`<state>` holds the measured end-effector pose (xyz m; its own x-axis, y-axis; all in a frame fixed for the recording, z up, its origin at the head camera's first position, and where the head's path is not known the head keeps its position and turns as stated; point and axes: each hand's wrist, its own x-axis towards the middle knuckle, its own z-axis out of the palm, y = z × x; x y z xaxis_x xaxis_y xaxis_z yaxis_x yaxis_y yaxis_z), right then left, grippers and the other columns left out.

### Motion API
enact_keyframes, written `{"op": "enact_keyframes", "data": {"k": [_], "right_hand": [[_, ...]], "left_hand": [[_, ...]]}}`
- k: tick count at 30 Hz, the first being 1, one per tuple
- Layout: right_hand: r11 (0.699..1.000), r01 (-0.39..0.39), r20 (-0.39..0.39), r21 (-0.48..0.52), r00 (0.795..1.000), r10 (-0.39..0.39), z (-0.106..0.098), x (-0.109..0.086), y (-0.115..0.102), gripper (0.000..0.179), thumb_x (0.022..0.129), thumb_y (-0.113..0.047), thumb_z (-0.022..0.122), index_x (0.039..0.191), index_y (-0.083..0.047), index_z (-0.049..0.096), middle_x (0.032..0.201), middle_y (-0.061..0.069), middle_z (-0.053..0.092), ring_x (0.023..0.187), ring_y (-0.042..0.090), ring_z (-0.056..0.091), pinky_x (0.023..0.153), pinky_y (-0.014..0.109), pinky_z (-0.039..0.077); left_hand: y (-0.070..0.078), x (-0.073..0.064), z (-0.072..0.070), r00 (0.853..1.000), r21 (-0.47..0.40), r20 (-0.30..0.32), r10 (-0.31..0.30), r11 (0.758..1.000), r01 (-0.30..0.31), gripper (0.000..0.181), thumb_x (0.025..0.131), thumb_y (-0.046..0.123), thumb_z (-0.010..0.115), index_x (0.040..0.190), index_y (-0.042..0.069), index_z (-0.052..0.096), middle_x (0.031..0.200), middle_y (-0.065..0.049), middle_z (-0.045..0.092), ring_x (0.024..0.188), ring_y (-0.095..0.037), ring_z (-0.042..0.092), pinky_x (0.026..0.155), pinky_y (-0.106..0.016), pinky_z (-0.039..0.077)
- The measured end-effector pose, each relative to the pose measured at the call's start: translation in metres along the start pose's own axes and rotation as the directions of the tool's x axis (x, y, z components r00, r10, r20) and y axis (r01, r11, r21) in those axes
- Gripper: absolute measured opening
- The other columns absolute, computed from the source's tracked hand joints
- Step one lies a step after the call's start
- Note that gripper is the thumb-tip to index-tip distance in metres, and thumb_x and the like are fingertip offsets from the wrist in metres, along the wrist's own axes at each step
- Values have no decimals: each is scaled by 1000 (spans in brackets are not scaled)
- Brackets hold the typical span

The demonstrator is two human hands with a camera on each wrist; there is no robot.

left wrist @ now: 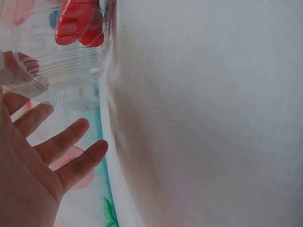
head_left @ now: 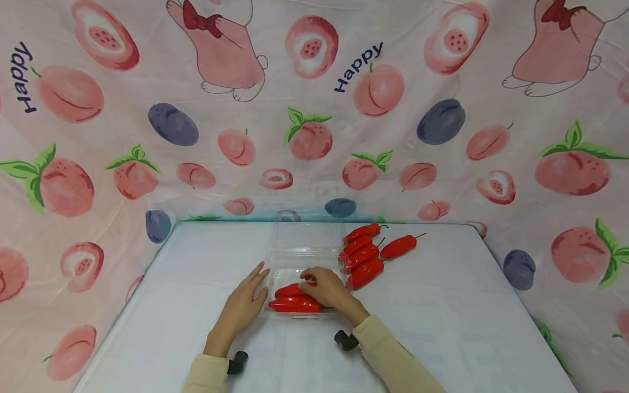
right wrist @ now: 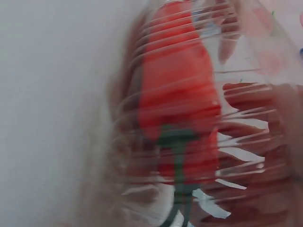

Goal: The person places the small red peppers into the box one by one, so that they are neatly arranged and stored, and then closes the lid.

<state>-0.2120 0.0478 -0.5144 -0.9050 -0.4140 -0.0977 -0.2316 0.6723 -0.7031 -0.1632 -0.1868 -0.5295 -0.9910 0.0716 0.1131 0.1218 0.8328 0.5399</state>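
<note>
A clear plastic clamshell box (head_left: 295, 275) lies with its lid (head_left: 307, 236) folded back. Inside, two red chili peppers (head_left: 295, 304) lie side by side along the near wall. Over the farther pepper (head_left: 287, 290) is my right hand (head_left: 326, 286), thumb close above it, with a gap between thumb and index finger. In the right wrist view, fingers (right wrist: 246, 97) and green stems (right wrist: 177, 142) show blurred through the ribbed wall. My left hand (head_left: 241, 305) is spread at the box's left side; its fingers (left wrist: 71, 137) are straight and apart in the left wrist view.
Several more red peppers (head_left: 366, 273) lie to the right of the box, one (head_left: 399, 246) set apart from the rest. The white table (head_left: 196, 262) ends at a fruit-print cloth (head_left: 314, 180) behind. Black wrist cameras (head_left: 346, 340) sit near each sleeve.
</note>
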Motion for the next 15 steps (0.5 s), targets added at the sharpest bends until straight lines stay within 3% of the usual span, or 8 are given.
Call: {"op": "enact_keyframes", "data": {"k": [5, 15], "right_hand": [[998, 24, -35, 55, 999, -22, -6, -3, -4, 36, 91, -34, 67, 125, -21, 64, 121, 3, 67, 109, 22, 62, 92, 41, 57], [997, 54, -83, 47, 995, -50, -19, -15, -17, 35, 92, -34, 66, 126, -23, 64, 126, 0, 65, 116, 22, 60, 96, 46, 55]], "left_hand": [[1, 0, 0, 1000, 7, 8, -9, 1000, 8, 52, 96, 27, 59, 147, 20, 47, 160, 0, 34, 143, -30, 41, 109, -56, 42], [1, 0, 1, 1000, 9, -3, -10, 1000, 10, 52, 96, 27, 59, 147, 19, 48, 160, 0, 35, 142, -31, 42, 108, -56, 43]]}}
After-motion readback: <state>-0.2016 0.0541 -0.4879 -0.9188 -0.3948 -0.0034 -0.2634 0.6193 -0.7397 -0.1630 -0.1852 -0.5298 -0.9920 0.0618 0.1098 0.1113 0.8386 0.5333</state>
